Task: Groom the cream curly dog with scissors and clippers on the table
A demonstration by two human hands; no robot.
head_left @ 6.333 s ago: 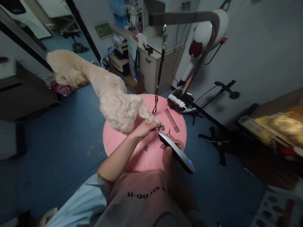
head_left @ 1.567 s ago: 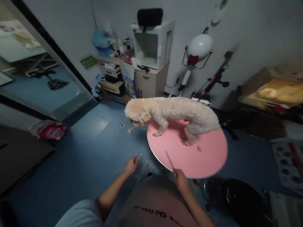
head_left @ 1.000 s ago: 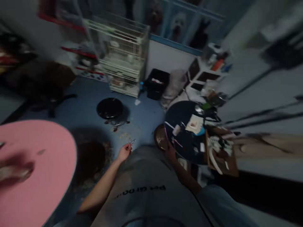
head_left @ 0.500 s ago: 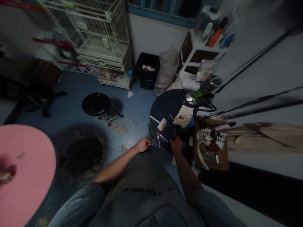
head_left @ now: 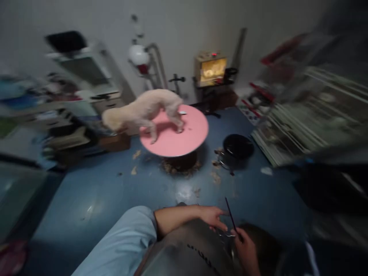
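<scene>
Cream dog on pink round table, right hand holding thin comb, left hand beside it

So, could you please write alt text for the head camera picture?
A person's left hand and right hand meet at the waist over a thin dark comb. Beyond, a cream dog stands on a round pink table.

We see a cream dog on a round pink bench. The floor is blue. Our sleeve is light blue, and the stool is black.
</scene>
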